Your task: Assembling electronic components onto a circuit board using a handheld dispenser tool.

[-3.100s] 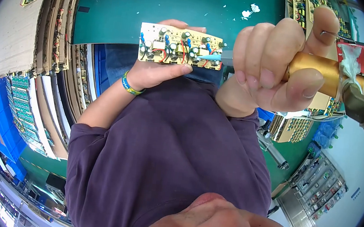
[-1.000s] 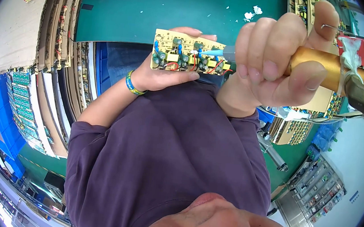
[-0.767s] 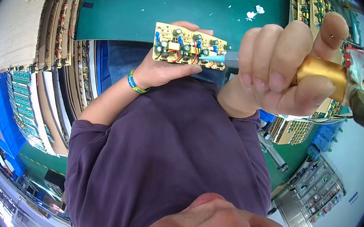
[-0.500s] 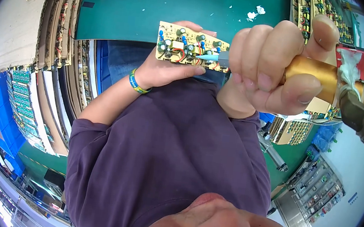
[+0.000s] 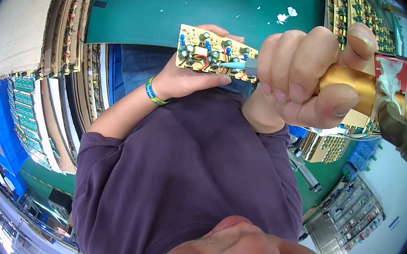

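Observation:
My left hand (image 5: pixel 183 84) wraps round a yellow circuit board (image 5: pixel 213 40), thumb along its near edge and fingers behind the far edge. Small capacitors, blue parts and red wires stand on the board's upper face. In my right hand (image 5: pixel 300 73) is a gold cylindrical glue dispenser (image 5: pixel 346 83), with white residue on its red rear part. Its tapered pale blue nozzle (image 5: pixel 235 65) points left, and the tip is among the parts near the board's middle; whether it touches them I cannot tell. My right fist hides the dispenser's front and partly covers the board's right end.
A green work surface (image 5: pixel 177 8) lies beyond the board, with white scraps (image 5: pixel 282 18) on it. Stacked cardboard sheets (image 5: pixel 29 22) bearing circuit boards stand at the left. More boards (image 5: pixel 364 20) are at the far right. Metal shelving (image 5: pixel 354 209) stands at the lower right.
The board and my left hand have shifted very slightly to the right. The nozzle tip stays among the parts near the board's middle, and both grips are the same.

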`<state>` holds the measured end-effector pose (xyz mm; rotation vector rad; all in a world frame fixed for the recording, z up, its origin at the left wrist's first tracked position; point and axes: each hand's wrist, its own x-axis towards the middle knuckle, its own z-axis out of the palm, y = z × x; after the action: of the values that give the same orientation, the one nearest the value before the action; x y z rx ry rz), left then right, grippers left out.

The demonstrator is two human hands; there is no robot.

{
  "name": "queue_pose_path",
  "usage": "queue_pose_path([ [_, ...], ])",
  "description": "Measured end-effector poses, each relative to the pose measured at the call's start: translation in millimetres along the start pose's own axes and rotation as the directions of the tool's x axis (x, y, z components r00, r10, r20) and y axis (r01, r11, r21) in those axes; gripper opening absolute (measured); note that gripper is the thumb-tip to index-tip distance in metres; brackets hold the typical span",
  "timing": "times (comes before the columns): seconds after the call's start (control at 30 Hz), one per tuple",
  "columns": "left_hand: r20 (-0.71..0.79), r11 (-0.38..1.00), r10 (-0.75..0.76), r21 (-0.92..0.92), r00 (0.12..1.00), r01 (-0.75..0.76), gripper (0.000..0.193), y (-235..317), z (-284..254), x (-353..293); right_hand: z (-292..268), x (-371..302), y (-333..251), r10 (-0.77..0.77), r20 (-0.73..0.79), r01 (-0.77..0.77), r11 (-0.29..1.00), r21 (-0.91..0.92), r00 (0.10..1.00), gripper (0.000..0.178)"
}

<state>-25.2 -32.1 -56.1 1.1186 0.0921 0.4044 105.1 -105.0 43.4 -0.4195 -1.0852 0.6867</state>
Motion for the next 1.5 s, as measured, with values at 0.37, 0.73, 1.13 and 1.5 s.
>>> queue_pose_path([
  [0.37,-0.006,0.999,-0.009,0.032,1.0,0.009,0.065,1,1,-1,0,2,-7,0.049,-0.007,-0.049,0.999,-0.01,0.999,0.062],
  [0.73,0.026,0.999,-0.008,0.037,1.0,0.007,0.065,1,-1,1,0,9,1,0.035,0.058,-0.038,0.998,0.052,0.998,0.06],
  [1.13,0.037,0.998,-0.03,0.061,0.999,0.027,0.065,-1,-1,2,0,8,-1,0.046,0.02,-0.047,0.998,0.04,0.999,0.061],
  [1.5,-0.021,0.999,0.003,0.047,1.0,-0.002,0.061,-3,6,1,5,10,4,0.025,0.059,-0.031,0.995,0.095,0.998,0.062],
])
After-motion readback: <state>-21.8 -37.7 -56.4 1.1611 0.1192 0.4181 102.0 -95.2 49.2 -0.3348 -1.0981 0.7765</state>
